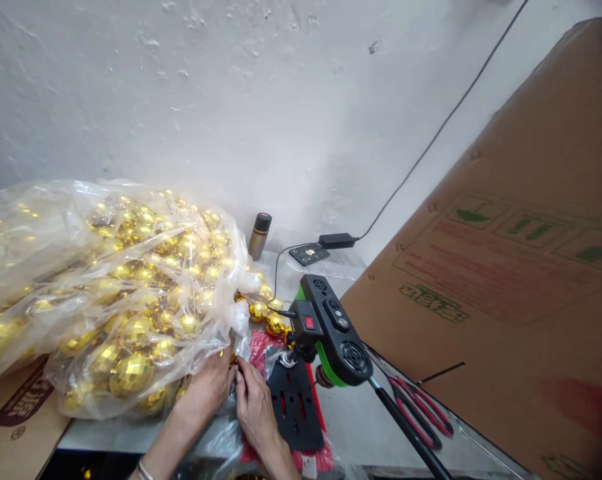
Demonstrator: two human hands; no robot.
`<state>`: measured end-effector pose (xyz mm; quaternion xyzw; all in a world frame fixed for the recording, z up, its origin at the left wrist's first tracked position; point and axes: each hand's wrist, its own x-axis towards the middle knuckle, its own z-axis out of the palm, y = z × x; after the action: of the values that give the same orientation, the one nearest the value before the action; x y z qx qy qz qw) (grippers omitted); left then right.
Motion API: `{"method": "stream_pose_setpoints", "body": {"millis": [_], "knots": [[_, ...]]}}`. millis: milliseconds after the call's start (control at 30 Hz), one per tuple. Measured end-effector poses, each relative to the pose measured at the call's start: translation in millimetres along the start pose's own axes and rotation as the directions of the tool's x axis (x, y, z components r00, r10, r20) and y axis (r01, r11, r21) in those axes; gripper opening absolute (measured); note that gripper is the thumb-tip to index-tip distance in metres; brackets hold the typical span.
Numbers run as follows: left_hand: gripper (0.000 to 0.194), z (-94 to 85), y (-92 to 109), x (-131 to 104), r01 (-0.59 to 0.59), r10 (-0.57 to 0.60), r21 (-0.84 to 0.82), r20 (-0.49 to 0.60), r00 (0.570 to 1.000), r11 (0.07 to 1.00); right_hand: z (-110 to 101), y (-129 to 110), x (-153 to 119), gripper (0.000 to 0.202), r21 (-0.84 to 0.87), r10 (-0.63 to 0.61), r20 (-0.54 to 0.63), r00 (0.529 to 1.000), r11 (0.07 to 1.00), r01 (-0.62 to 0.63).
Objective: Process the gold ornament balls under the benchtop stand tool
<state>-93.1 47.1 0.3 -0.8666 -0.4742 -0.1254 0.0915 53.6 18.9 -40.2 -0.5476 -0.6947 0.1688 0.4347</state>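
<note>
And here are both hands, close together at the bag's lower right edge, fingertips almost meeting over a small gold bit (pixel 233 359). The right hand (pixel 255 401) has its thumb and fingers closed in on it, a neat pinch; the left hand (pixel 213 381) comes in from the other side, bent at the wrist, its fingertips so hidden that I cannot tell what it grips. A pale band (pixel 143 471) circles the left wrist. Just beside them bulges the clear bag (pixel 241 280), crammed with shiny gold balls (pixel 132 373), and a few more balls spill out past its right edge, up against the machine (pixel 338 333). That machine, black and green with a red switch (pixel 309 323), stands right of the hands above a slotted black plate (pixel 301 420), red plastic (pixel 325 460) poking out from underneath. Further right lie the scissors (pixel 423 413), red and black at the handles, close by the big box (pixel 481 300) leaning in at a tilt. Over at the back, a bottle (pixel 259 237) stands near the wall (pixel 261 120), and along from it sit a dark panel (pixel 309 254) and an adapter (pixel 337 241), its cable (pixel 431 143) climbing up the wall.
</note>
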Motion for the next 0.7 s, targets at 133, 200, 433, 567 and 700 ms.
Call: {"method": "stream_pose_setpoints", "body": {"millis": [133,200,433,567,700], "knots": [[0.039,1.0,-1.5,-3.5,-0.104,0.11,-0.108,0.053,0.993,0.989,-4.5,-2.4,1.2,0.042,0.037,0.055,-0.004,0.998,0.998,-0.055],[0.044,-1.4,-1.8,-4.8,0.0,0.017,-0.248,0.07,0.997,0.969,-7.0,-5.5,4.2,0.041,0.062,0.073,0.004,0.997,0.995,-0.074],[0.041,-33.1,-3.3,2.8,0.293,-0.248,-0.43,0.157,0.956,0.854,-12.9,-11.3,15.7,0.043,0.109,0.067,0.017,0.998,0.992,-0.068],[0.033,-48.9,-0.4,10.4,0.39,-0.272,-0.429,0.312,0.911,0.815,-34.9,-18.5,7.8,0.042,0.094,0.022,0.028,0.999,0.995,-0.025],[0.041,-57.0,11.4,17.4,0.471,-0.337,-0.646,0.33,0.882,0.601,-76.9,-27.3,-25.2,0.039,0.122,-0.077,0.072,0.994,0.99,0.068]]}}
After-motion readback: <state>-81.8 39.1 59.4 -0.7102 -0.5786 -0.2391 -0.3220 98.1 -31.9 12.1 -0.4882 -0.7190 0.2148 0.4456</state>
